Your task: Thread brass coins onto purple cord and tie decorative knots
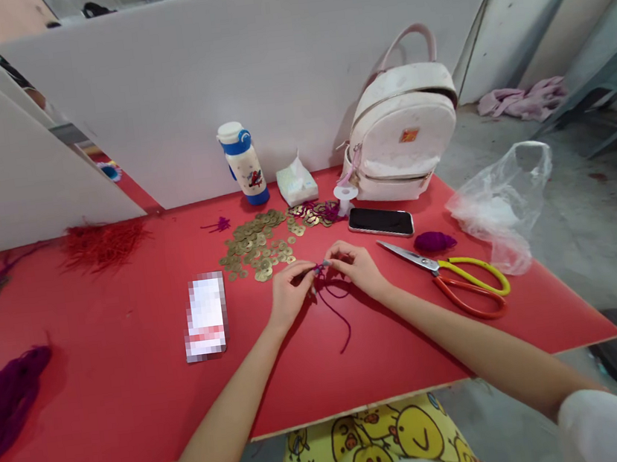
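My left hand (289, 291) and my right hand (355, 266) meet over the red table (138, 402), both pinching a purple cord (334, 309) between fingertips. The cord's loose end trails toward me across the table. A small knot or piece sits between the fingertips, too small to name. Just beyond my hands lies a heap of brass coins (257, 246) with holes in them.
Scissors (454, 278) with yellow and red handles, a purple yarn ball (433, 242) and a phone (380, 221) lie right. A bottle (242, 162), tissues (296, 181) and a white backpack (403, 137) stand behind. Red threads (101, 244), purple yarn (4, 407), a card (206, 315) left; plastic bag (502, 207).
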`<state>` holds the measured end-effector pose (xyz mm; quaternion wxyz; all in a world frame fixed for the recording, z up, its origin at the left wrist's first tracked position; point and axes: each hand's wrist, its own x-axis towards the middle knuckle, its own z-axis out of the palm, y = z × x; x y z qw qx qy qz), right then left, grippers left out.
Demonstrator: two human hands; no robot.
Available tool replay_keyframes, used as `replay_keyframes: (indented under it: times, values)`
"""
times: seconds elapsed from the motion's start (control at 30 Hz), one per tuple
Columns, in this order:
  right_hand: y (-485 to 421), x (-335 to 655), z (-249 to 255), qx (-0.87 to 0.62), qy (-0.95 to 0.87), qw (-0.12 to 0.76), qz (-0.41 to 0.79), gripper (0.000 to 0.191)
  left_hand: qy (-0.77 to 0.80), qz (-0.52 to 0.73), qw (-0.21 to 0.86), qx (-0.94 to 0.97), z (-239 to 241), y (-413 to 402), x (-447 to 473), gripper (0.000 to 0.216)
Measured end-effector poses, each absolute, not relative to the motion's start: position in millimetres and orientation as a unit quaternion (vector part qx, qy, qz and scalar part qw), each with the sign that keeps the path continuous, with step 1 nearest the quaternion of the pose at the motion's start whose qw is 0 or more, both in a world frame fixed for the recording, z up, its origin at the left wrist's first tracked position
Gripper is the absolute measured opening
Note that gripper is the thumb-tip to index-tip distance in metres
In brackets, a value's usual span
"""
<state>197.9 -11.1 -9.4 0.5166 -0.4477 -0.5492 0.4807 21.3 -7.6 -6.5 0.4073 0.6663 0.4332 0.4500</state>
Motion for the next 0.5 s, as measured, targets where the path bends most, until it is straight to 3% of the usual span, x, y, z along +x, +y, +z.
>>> replay_keyframes:
  times: [0.37, 0.5]
  values:
    - [-2.5, 223.2, 54.5, -0.339, -0.435, 0.633, 0.543, 0.039, 0.475, 0.410, 0.446, 0.639, -13.3, -4.3, 21.2, 0.016]
    - [5.5, 235.9, 81.7, -0.310, -0.431, 0.692, 0.489, 0.031, 0.463, 0.398, 0.448, 0.653, -12.4, -4.4, 21.3, 0.017]
